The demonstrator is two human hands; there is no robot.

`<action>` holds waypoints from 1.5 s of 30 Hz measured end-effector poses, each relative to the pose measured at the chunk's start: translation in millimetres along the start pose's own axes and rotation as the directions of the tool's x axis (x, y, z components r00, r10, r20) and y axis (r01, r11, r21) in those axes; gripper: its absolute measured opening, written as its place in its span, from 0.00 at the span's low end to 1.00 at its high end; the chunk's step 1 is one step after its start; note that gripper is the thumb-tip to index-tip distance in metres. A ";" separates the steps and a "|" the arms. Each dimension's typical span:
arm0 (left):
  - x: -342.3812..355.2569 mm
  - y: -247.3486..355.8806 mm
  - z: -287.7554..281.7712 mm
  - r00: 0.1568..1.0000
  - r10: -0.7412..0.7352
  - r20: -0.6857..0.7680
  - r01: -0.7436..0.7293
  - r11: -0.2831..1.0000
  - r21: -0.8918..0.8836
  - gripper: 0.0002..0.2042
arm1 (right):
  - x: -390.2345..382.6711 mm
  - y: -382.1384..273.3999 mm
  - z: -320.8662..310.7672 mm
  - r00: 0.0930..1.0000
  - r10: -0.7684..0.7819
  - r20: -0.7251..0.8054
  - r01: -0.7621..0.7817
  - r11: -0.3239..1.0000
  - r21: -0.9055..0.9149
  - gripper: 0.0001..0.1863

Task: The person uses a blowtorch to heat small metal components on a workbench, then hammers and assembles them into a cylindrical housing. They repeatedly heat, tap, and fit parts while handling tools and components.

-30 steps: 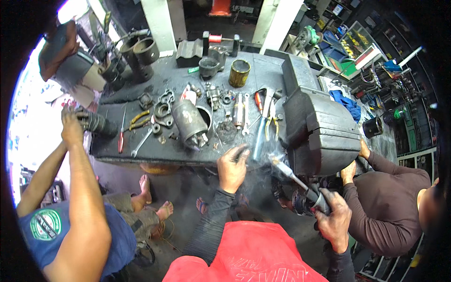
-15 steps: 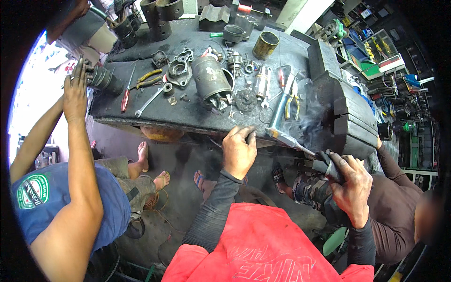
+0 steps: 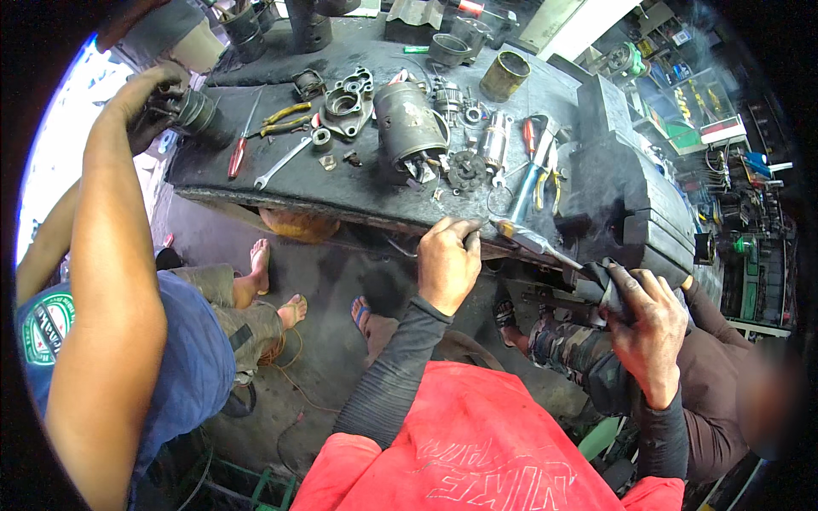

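Head view: left hand grips workbench edge; right hand clasps torch (dark handle).

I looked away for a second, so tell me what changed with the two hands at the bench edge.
The left hand has settled onto the workbench edge, fingers curled by the tool tip. The right hand dropped lower, keeping hold of the long tool. The starter motor and loose tools stayed put.

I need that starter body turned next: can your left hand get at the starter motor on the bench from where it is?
Probably yes: the left hand rests at the bench edge, the starter motor lies straight ahead, with only small loose parts between.
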State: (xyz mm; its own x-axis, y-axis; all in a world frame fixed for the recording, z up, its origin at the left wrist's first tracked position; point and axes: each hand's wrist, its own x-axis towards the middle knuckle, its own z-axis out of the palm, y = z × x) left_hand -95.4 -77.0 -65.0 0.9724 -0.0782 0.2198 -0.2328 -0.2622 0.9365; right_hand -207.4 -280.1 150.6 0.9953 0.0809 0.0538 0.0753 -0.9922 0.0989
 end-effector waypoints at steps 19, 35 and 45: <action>1.6 -8.1 -11.1 0.995 -0.025 -0.100 0.024 1.000 -0.005 0.10 | 20.2 -0.4 -0.8 0.998 -0.060 -0.014 0.060 0.998 -0.008 0.35; 18.0 -64.0 -42.3 0.908 -0.257 -0.331 0.150 0.937 -0.316 0.10 | 101.5 -30.8 1.1 0.962 -0.258 -0.085 0.245 0.960 -0.137 0.32; 34.2 -62.6 -51.0 0.888 -0.328 -0.322 0.206 0.910 -0.360 0.11 | 114.9 -41.5 3.0 0.922 -0.366 -0.130 0.327 0.913 -0.245 0.26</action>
State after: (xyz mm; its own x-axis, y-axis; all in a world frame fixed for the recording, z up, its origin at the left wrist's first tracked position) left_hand -46.8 -14.3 -102.1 0.9450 0.3262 -0.0240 -0.0061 0.0910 0.9958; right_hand -96.0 -229.9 149.7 0.8818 0.4495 0.1429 0.3795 -0.8560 0.3511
